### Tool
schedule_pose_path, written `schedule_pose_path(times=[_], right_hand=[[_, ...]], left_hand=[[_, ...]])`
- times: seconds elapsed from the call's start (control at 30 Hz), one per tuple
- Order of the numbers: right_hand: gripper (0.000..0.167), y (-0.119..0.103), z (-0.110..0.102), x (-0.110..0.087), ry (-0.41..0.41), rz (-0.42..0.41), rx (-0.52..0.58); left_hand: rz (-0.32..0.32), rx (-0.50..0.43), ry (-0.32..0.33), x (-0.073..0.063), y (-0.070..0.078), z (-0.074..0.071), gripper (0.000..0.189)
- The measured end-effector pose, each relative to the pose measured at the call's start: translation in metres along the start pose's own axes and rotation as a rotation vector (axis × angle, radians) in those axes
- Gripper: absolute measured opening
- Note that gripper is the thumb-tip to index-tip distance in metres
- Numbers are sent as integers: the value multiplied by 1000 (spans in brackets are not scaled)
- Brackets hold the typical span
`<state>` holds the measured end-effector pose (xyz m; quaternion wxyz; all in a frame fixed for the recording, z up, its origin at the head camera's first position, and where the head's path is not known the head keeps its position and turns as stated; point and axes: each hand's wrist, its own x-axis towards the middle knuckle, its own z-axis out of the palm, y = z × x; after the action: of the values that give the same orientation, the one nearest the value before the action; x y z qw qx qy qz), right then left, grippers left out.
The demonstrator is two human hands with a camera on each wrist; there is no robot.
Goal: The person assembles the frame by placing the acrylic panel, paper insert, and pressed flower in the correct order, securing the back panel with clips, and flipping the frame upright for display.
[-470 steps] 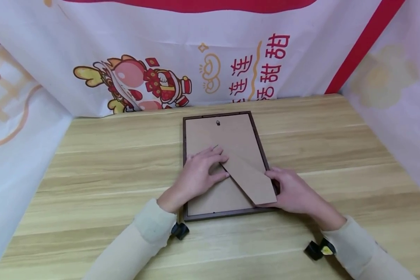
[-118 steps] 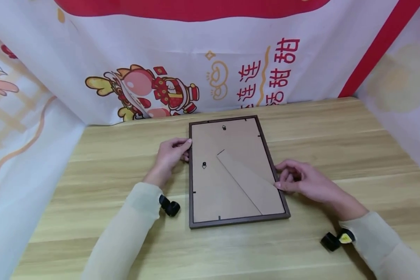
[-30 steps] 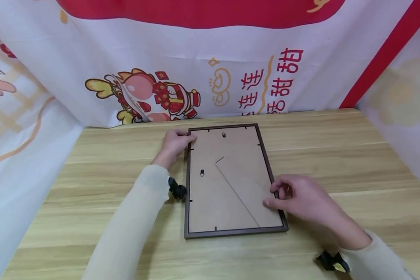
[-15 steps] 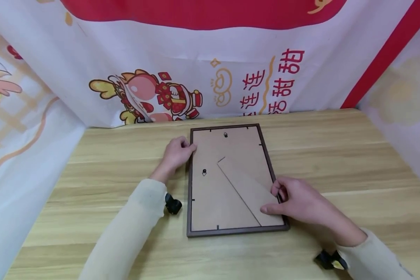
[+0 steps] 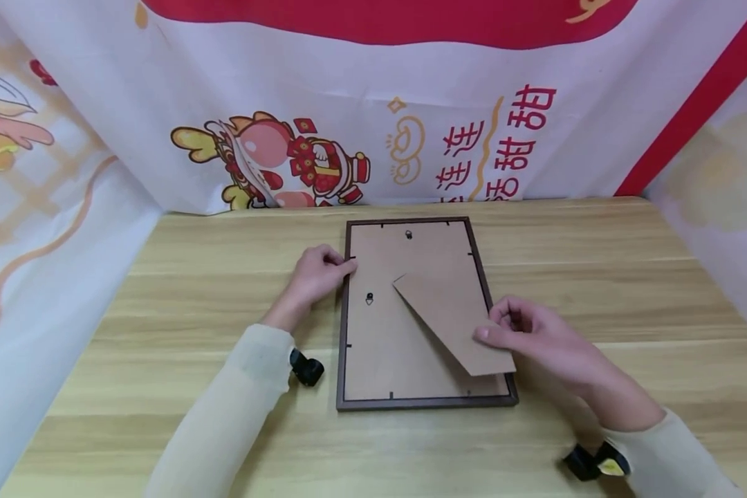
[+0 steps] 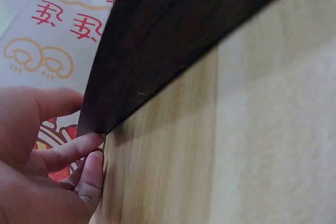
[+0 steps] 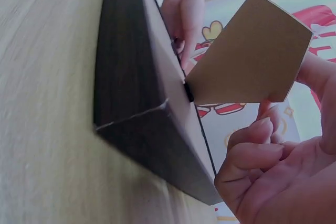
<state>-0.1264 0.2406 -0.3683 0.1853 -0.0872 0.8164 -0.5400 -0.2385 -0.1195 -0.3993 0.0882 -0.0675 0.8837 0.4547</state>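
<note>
A dark brown picture frame (image 5: 343,360) lies face down on the wooden table, its tan backing board (image 5: 373,353) facing up. Two small black hanging rings show on the board, one near the top and one near the left side. My right hand (image 5: 550,342) pinches the easel stand (image 5: 451,328) by its free edge, thumb on top, and the flap is tilted up from the backing. In the right wrist view the flap rises clear of the board. My left hand (image 5: 317,277) grips the frame's left side, thumb over the rim and fingertips down at the table in the left wrist view.
The wooden table (image 5: 199,290) reaches to a white cloth backdrop (image 5: 324,76) with red characters and cartoon prints behind it. Cloth also hangs on the left and right sides. Small black cameras (image 5: 307,369) are strapped at both wrists.
The easel stand, flat against the backing one second ago, is now lifted by my right hand. My left hand has slid slightly down the frame's left side and still holds it.
</note>
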Motion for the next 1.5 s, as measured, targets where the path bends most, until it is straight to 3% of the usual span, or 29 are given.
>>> schedule_pose_path(times=[0.17, 0.4, 0.57, 0.63, 0.73, 0.87, 1.0, 1.23, 1.5], right_hand=[[20, -3, -2, 1, -4, -2, 112], [19, -12, -5, 3, 37, 0, 147], [21, -18, -6, 7, 59, 12, 195], [24, -22, -5, 8, 70, 14, 220], [31, -30, -3, 11, 84, 19, 242], [39, -43, 1, 14, 105, 13, 226], [48, -51, 4, 17, 121, 1, 215], [60, -59, 7, 21, 98, -34, 232], [46, -65, 10, 24, 39, -85, 281]], left_hand=[[-18, -4, -7, -3, 4, 2, 32], [-29, -25, 8, -7, 7, 6, 31], [-49, -33, 22, -6, 10, 10, 41], [-66, -7, 39, -4, 14, 11, 44], [-111, 47, 56, -1, 22, 12, 30], [-180, 65, 48, 2, 30, 9, 48], [-227, 38, 28, 2, 33, 8, 48], [-252, -34, 33, -2, 36, 6, 34], [-275, -136, 10, -8, 41, 6, 35]])
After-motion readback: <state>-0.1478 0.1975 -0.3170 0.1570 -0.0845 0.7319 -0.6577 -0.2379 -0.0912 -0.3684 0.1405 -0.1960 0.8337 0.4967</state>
